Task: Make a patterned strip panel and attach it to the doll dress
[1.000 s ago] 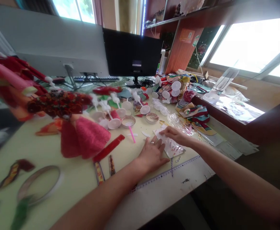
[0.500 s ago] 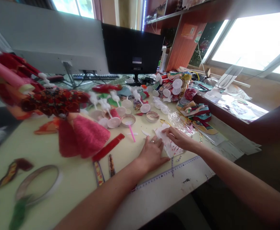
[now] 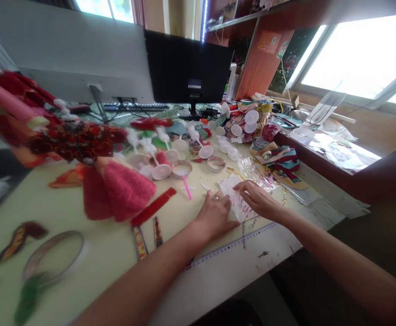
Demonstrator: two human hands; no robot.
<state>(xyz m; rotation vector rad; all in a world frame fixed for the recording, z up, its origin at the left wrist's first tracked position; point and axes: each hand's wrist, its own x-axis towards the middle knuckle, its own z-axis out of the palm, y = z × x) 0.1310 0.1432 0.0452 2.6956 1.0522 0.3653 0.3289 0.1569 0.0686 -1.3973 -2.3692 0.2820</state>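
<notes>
A white sheet with small red marks (image 3: 238,212) lies on the table, partly covered by both hands. My left hand (image 3: 215,212), with a ring on one finger, rests flat, its spread fingertips at the sheet's left edge. Over the right side of the sheet is my right hand (image 3: 257,197), fingers bent together and tips touching the paper. Anything small between those fingertips is too small to make out. Just below the sheet lies a thin beaded strip (image 3: 244,235), beside a ruler (image 3: 228,248) along the table edge.
Dressed dolls (image 3: 116,185) stand at the left. Tape rolls (image 3: 181,168), a pink stick (image 3: 187,187) and a red ribbon strip (image 3: 155,206) lie nearer. Clear crinkled plastic (image 3: 252,167) and patterned fabric pieces (image 3: 282,158) sit behind my right hand. A monitor (image 3: 187,68) stands at the back.
My right hand has shifted slightly to the right over the sheet, its fingers a little more bent. The left hand stays in place.
</notes>
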